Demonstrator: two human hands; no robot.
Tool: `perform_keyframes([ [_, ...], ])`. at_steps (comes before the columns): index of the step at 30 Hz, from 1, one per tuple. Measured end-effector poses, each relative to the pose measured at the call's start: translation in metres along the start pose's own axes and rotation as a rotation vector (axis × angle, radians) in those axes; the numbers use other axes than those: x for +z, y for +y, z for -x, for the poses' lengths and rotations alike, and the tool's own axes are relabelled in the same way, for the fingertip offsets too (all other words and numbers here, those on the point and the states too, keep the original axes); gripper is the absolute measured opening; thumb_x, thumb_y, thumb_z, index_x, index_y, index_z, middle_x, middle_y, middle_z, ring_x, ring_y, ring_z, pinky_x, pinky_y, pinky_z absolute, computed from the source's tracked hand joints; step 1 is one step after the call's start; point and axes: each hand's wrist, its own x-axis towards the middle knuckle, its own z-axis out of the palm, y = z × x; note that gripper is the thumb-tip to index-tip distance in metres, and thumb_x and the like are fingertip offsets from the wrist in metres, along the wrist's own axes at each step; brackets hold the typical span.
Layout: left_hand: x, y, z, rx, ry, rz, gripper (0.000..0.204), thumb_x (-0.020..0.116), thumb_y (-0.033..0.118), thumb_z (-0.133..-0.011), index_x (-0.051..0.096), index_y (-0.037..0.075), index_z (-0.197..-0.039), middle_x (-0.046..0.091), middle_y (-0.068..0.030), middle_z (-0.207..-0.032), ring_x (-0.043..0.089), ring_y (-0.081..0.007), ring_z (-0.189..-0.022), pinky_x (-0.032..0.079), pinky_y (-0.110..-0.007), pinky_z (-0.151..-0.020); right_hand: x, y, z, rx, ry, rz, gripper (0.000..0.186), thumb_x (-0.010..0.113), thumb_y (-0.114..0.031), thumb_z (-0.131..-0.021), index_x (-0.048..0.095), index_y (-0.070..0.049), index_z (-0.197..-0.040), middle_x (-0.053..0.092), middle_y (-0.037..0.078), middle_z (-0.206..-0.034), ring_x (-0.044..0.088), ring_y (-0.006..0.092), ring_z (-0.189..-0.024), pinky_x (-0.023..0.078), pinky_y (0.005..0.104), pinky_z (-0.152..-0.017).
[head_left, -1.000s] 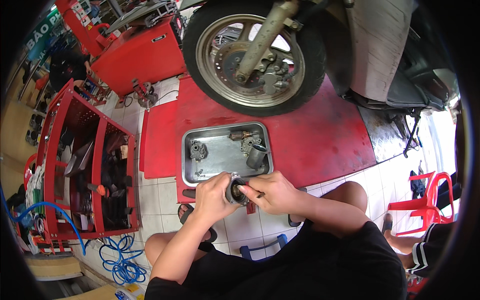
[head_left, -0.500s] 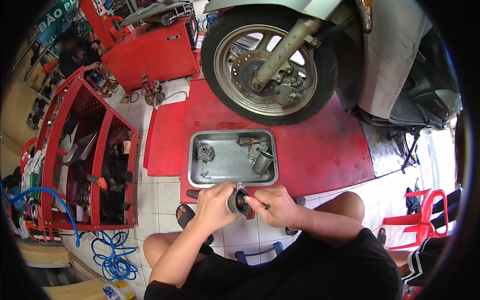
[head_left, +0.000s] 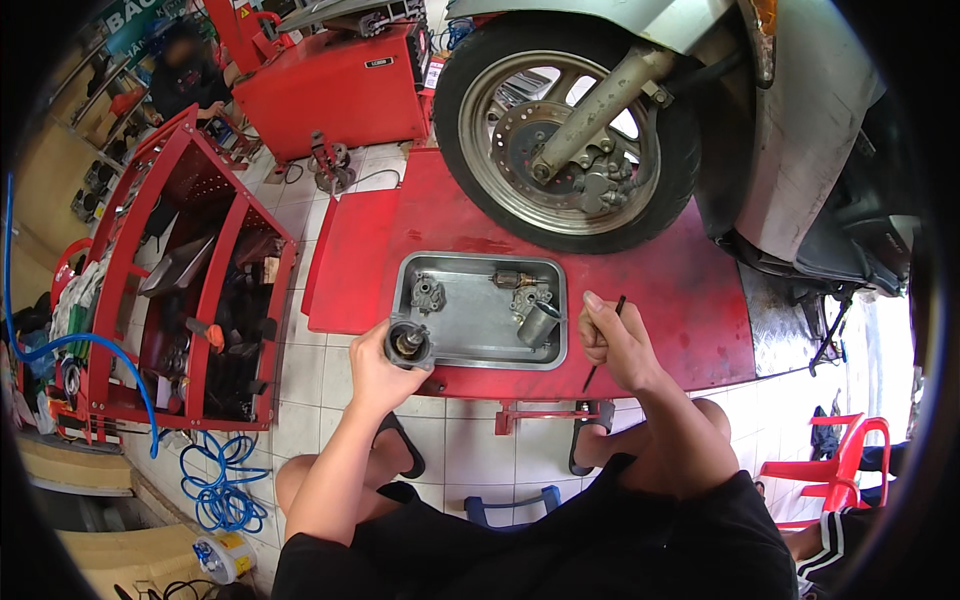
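Note:
My left hand (head_left: 381, 379) is closed round a dark metal cylindrical housing (head_left: 410, 343), its open top facing up with a shaft inside, near the steel tray's lower-left corner. My right hand (head_left: 618, 345), just right of the tray (head_left: 475, 358), grips a thin dark rod-shaped tool (head_left: 591, 379), thumb raised. The tray holds a cast metal part (head_left: 428, 294) at its left and, at its right, a small cylindrical component (head_left: 510, 279), another casting (head_left: 525, 300) and a metal cylinder (head_left: 540, 325).
The tray lies on a red lift platform (head_left: 680, 330) below a scooter's front wheel (head_left: 470, 185). A red tool cart (head_left: 190, 300) and blue hose coils (head_left: 218, 490) are at left; a red machine (head_left: 330, 100) and seated person (head_left: 185, 80) at upper left; red chair (head_left: 840, 460) at right.
My hands have moved apart: the left went up and left with the housing, the right came out of it and rose to the right with the thin tool. The view has shifted slightly.

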Motion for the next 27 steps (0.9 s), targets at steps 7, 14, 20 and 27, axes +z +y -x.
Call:
perform_keyframes([
  [7,0.007,0.004,0.008,0.025,-0.083,0.120,0.031,0.083,0.008,-0.059,0.063,0.001,-0.082,0.068,-0.0101,-0.075,0.068,-0.0228,-0.068,0.053,-0.033,-0.067,0.015,0.013,-0.016,-0.623,0.060,0.431,0.041,0.040,-0.026,-0.105,0.060,0.000,-0.081,0.056,0.011,-0.078,0.054,0.0234,-0.069,0.045,0.0366,-0.068],
  [14,0.005,0.014,0.002,-0.139,0.000,0.363,0.023,0.076,-0.002,-0.065,0.063,0.002,-0.083,0.067,-0.0006,-0.078,0.064,-0.0082,-0.074,0.052,-0.027,-0.071,0.037,0.041,-0.016,-0.651,-0.075,0.832,0.015,0.056,-0.014,-0.097,0.065,-0.002,-0.095,0.067,0.014,-0.086,0.065,0.0354,-0.079,0.054,0.0447,-0.069],
  [20,-0.002,0.005,0.000,-0.139,0.012,0.371,0.018,0.072,-0.002,-0.072,0.062,0.002,-0.085,0.065,0.0000,-0.079,0.064,-0.0084,-0.075,0.052,-0.026,-0.071,0.053,0.102,-0.027,-0.694,-0.162,1.298,0.017,0.063,-0.021,-0.092,0.064,-0.005,-0.097,0.060,0.010,-0.092,0.063,0.0281,-0.090,0.051,0.0399,-0.077],
  [27,-0.006,0.007,0.002,-0.162,0.017,0.400,0.023,0.075,-0.002,-0.065,0.063,0.001,-0.084,0.067,-0.0010,-0.079,0.063,-0.0086,-0.075,0.052,-0.027,-0.073,0.058,0.127,-0.031,-0.612,-0.145,1.609,0.024,0.061,-0.031,-0.093,0.064,-0.007,-0.097,0.060,0.007,-0.093,0.059,0.0237,-0.092,0.046,0.0364,-0.078],
])
